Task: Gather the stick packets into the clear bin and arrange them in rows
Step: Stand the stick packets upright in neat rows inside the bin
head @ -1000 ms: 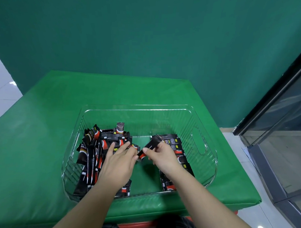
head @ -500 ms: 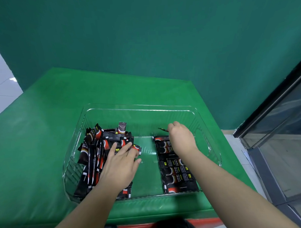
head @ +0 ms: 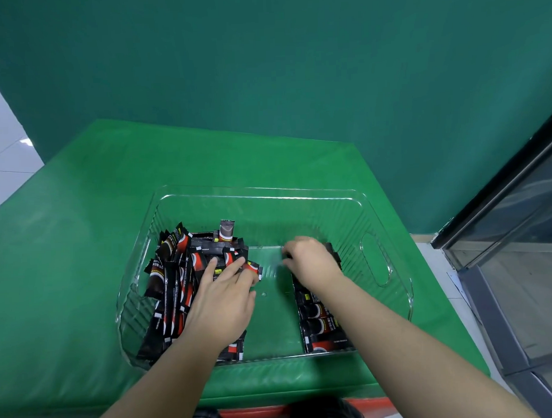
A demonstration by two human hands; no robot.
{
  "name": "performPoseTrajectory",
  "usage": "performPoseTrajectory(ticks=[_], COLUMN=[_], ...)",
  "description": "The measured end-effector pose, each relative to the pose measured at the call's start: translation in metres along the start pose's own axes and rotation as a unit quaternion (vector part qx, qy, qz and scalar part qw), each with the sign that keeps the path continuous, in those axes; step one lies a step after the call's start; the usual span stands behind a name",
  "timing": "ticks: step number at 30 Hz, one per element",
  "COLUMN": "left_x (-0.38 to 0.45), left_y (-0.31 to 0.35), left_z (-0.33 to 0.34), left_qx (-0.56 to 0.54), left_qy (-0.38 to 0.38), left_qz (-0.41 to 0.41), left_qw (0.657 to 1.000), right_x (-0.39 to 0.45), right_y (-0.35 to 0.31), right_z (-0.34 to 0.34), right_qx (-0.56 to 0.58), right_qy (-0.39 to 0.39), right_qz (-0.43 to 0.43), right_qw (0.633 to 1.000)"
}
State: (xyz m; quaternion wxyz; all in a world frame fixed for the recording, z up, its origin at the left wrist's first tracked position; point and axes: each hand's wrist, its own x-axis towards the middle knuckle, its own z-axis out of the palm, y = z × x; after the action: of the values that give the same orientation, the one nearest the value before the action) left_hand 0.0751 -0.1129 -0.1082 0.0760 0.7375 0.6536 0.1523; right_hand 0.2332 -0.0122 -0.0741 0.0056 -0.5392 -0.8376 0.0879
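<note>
A clear plastic bin (head: pixel 393 286) sits on the green padded table. A loose pile of black-and-red stick packets (head: pixel 174 281) fills its left side, one standing upright at the back. A neat row of packets (head: pixel 319 326) lies along the right part of the bin floor. My left hand (head: pixel 221 304) rests flat on the pile, fingers straight. My right hand (head: pixel 311 264) is at the far end of the row, fingers curled down over a stick packet (head: pixel 332 253) whose dark edge shows beside the hand.
The green table (head: pixel 82 247) spreads to the left and behind the bin. A teal wall (head: pixel 263 68) stands behind. A dark-framed glass door (head: pixel 519 216) and tiled floor lie to the right.
My right hand carried a packet from the bin's middle to the far end of the right row and lowered it there. My left hand stayed on the pile.
</note>
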Motion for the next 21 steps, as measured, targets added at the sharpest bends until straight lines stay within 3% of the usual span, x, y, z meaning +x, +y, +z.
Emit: performPoseTrajectory(ticks=[3,9,15,21], left_x=[0.000,-0.002,-0.002,-0.002], left_y=[-0.001,-0.002,-0.001,0.000], left_z=[0.000,0.002,0.000,0.000], left_qx=[0.007,-0.004,0.002,0.009], left_qy=[0.005,0.041,0.029,0.015], left_qz=[0.003,0.009,0.014,0.003], left_qw=[1.000,0.999,0.999,1.000], right_x=[0.002,0.006,0.002,-0.004], right_y=[-0.019,-0.034,-0.029,0.008], right_z=[0.007,0.020,0.016,-0.023], right_qx=[0.072,0.190,0.205,0.131], right_qy=[-0.066,-0.066,-0.062,-0.080], right_qz=[-0.053,-0.040,-0.031,0.063], right_qw=[0.994,0.979,0.976,0.986])
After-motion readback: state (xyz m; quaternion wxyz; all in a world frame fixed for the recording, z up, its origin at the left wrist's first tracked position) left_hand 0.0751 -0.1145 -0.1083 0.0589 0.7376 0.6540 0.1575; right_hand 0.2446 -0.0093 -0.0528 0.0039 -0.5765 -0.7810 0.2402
